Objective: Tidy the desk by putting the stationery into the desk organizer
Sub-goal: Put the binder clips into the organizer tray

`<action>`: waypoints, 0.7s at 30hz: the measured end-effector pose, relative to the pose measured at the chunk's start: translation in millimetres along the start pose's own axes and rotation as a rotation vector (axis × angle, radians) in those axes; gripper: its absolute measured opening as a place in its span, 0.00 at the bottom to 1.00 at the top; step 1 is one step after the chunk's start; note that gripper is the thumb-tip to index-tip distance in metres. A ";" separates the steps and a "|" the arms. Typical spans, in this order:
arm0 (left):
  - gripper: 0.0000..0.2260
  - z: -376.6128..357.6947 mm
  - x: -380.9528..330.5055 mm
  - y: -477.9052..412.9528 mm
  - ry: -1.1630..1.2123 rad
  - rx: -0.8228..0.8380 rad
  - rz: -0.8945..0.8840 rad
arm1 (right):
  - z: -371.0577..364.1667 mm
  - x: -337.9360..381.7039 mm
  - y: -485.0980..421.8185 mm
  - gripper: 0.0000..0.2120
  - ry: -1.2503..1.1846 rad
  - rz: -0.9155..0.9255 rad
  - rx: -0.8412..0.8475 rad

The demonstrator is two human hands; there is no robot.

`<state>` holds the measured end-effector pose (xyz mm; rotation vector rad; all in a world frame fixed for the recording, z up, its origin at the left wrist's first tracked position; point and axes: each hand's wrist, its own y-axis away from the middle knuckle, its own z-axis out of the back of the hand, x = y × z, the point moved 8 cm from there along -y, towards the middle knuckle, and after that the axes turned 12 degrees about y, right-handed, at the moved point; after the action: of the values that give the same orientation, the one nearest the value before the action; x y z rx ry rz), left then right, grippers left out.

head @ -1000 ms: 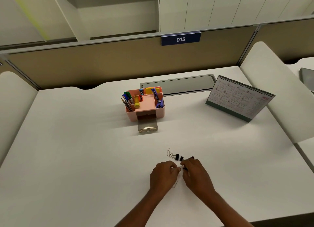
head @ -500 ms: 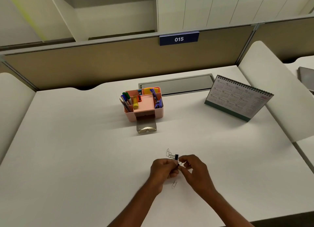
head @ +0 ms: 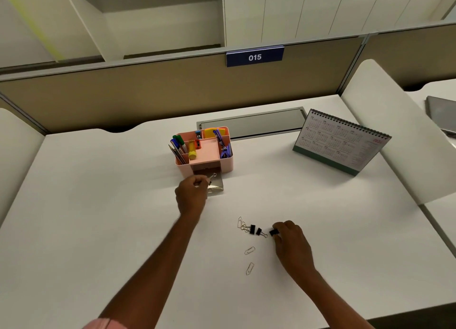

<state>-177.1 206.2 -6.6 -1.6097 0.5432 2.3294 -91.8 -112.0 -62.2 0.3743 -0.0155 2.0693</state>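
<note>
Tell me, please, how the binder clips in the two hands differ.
The left clip, held by the left hand, is at the open drawer of the organizer; the right clip, pinched by the right hand, is down by the loose clips on the desk. The left clip shows its wire handle, the right clip its black body. Both are small binder clips.

Pink organizer (head: 225, 164); black binder clips (head: 252, 229); white desk (head: 98, 217); navy sign (head: 237, 57).

Dim even light, soft shadows, wide-angle distortion
</note>
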 end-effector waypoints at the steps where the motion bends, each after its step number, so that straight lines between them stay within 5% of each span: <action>1: 0.05 -0.4 -2.2 -8.3 -0.084 -0.009 -0.028 | 0.6 -0.2 0.3 0.08 0.010 -0.003 -0.002; 9: 0.09 -30.3 4.1 -44.6 -0.609 0.145 -0.010 | 0.1 2.2 -2.7 0.06 0.083 0.020 0.002; 21: 0.09 -57.0 7.4 -53.3 -0.727 0.263 -0.059 | -7.9 5.6 -8.9 0.05 0.087 0.044 0.004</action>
<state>-109.9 228.8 -40.0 -0.5832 0.5740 2.4419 -88.8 -101.4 -69.5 0.2886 0.0325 2.1276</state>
